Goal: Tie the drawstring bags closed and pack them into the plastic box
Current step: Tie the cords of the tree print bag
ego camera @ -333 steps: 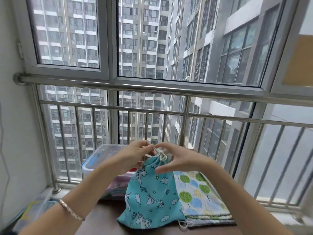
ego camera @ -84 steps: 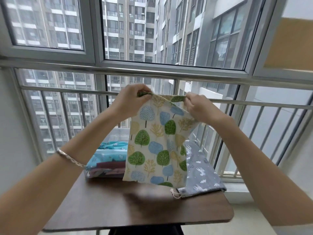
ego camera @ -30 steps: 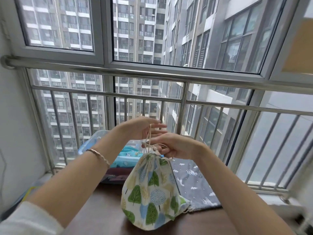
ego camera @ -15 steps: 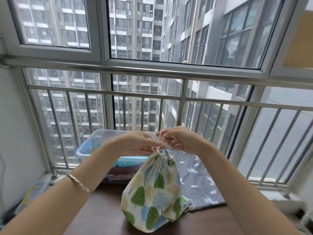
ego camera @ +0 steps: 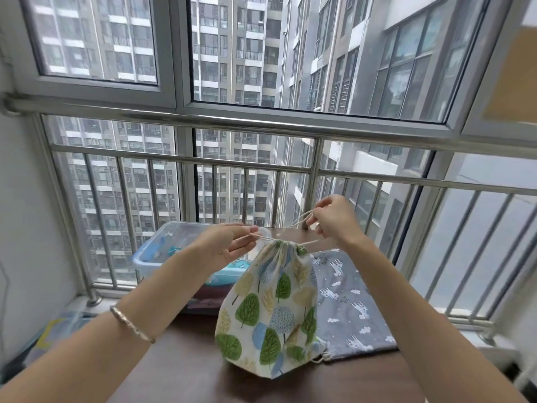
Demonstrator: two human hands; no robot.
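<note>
A wide window (ego camera: 313, 50) with a pale grey metal frame fills the far side, and through it stand tall apartment towers (ego camera: 232, 39) — close, grey, many-storeyed. Below the sash runs a steel railing (ego camera: 261, 123) with upright bars across the lower panes. A white wall (ego camera: 20, 205) closes the left side. Daylight comes in flat and soft. In front stands a dark brown wooden table (ego camera: 180, 367) — its top smooth, set near the railing.

Showing two bare forearms, sleeveless as far as the frame reaches. Wearing one slim silvery bracelet (ego camera: 132, 325) with a twisted, ribbed look around the left wrist. Wearing nothing on the right wrist or on either hand's fingers.
</note>
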